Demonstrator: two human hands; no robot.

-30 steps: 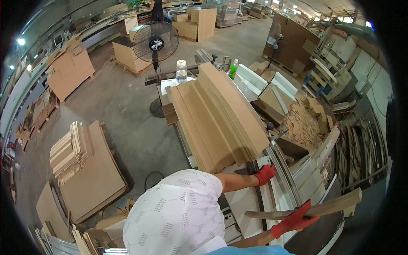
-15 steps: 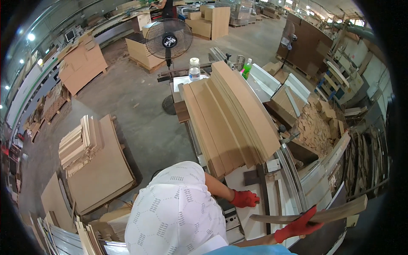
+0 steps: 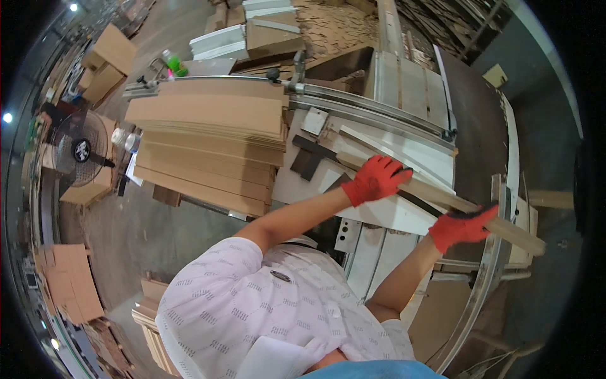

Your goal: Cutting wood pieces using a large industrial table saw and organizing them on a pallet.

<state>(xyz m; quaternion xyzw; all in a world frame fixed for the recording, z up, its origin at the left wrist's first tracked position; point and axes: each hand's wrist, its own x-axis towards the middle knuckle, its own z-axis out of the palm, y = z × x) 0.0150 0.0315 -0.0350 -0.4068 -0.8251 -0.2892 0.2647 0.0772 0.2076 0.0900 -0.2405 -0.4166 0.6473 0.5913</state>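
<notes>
Clearly both hands were closed on the same long wooden strip (image 3: 442, 197), which lay slantwise across the white top of the saw table (image 3: 404, 218), its far end near the grey metal fence rail (image 3: 372, 108) and its near end sticking out past the table's curved edge. The left hand (image 3: 375, 179), in a red glove, was clamped over the strip near its middle, pressing it down on the table. The right hand (image 3: 461, 226), also red-gloved, gripped the strip further along, towards its free end, so the two hands sat near each other but apart. Just beside the left hand, a small dark block (image 3: 309, 158) lay on the table. To the left of it a tall stack of brown boards (image 3: 211, 142) rested against the rail. Beyond the stack a standing fan (image 3: 79, 151) stood on the concrete floor (image 3: 158, 234).
</notes>
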